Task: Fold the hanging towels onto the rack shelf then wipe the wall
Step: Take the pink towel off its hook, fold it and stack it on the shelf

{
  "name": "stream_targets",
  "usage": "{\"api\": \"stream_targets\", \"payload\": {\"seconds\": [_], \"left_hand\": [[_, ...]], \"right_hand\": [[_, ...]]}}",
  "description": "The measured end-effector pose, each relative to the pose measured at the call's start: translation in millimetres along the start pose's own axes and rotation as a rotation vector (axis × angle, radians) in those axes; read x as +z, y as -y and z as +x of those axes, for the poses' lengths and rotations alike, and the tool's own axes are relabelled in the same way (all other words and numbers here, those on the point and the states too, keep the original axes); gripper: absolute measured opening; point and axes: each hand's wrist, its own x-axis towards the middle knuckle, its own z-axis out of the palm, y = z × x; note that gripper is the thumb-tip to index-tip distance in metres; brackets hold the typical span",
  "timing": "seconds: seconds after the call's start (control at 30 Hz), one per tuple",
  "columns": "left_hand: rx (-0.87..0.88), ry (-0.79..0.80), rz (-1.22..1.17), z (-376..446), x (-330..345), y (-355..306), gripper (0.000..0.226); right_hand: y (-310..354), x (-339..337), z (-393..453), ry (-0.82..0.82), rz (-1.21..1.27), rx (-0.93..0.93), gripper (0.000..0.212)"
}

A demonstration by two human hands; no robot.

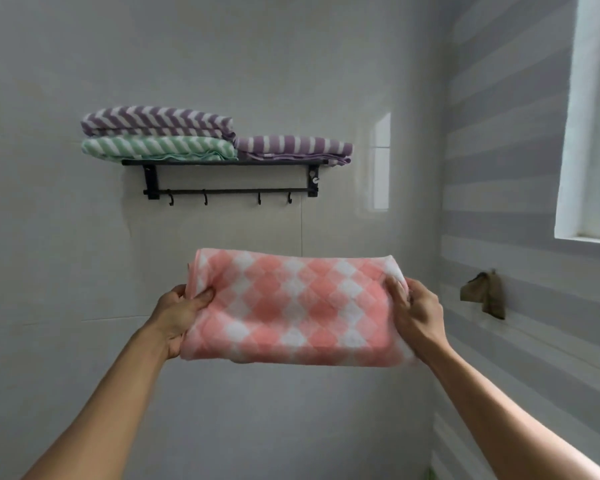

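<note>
From the head camera, the left hand [179, 315] and the right hand [417, 311] each clamp one end of a folded pink-and-white checked towel [291, 306], thumbs on top and fingers beneath, holding it level in the air below the black wall rack [227, 163]. On the rack shelf a purple chevron towel [156, 120] lies stacked on a green chevron towel [156, 146] at the left, with a purple striped towel [293, 146] just beside them at the right; the bar and hooks [205, 199] under the shelf hang bare against the tiled wall [84, 254]. On the striped side wall by the window [593, 133], a brown cloth [487, 294] hangs.
</note>
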Motion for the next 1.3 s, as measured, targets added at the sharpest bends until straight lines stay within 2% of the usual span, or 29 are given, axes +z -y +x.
{"api": "stream_targets", "payload": {"seconds": [0.07, 0.13, 0.17, 0.23, 0.3, 0.37, 0.5, 0.63, 0.87, 1.03, 1.13, 1.2, 1.27, 1.3], "left_hand": [[0.02, -0.024, -0.019, -15, 16, -8, 0.04], [0.017, -0.044, -0.043, -29, 33, -15, 0.039], [0.012, -0.054, -0.045, -35, 41, -20, 0.036], [0.019, -0.074, -0.024, -46, 56, -32, 0.031], [0.021, -0.104, -0.032, -52, 65, -43, 0.027], [0.016, -0.129, -0.012, -53, 69, -53, 0.021], [0.087, -0.12, 0.05, -39, 71, -70, 0.023], [0.221, -0.155, 0.106, -5, 80, -91, 0.019], [0.425, -0.201, 0.247, 72, 99, -149, 0.024], [0.519, -0.171, 0.269, 119, 103, -193, 0.035], [0.548, -0.212, 0.332, 149, 102, -218, 0.043], [0.554, -0.24, 0.384, 160, 103, -233, 0.048], [0.568, -0.252, 0.404, 177, 106, -244, 0.049], [0.579, -0.262, 0.426, 186, 106, -250, 0.052]], "right_hand": [[-1, -28, 1, -0.023, 0.005, 0.063, 0.061], [5, -51, 2, 0.002, 0.054, 0.206, 0.074], [10, -60, 4, 0.054, 0.117, 0.307, 0.074], [19, -74, 10, 0.259, 0.353, 0.516, 0.066], [24, -87, 17, 0.429, 0.487, 0.585, 0.057], [28, -92, 25, 0.478, 0.457, 0.574, 0.048], [31, -88, 53, 0.409, 0.413, 0.465, 0.03], [40, -64, 95, 0.35, 0.358, 0.324, 0.031], [87, -32, 183, 0.074, 0.263, 0.04, 0.032], [120, -16, 236, -0.018, 0.293, -0.027, 0.041], [135, 0, 262, -0.019, 0.331, -0.017, 0.043], [142, 6, 275, -0.01, 0.357, -0.02, 0.033], [146, 15, 292, -0.012, 0.365, -0.057, 0.014], [148, 22, 303, 0.002, 0.376, -0.079, 0.016]]}}
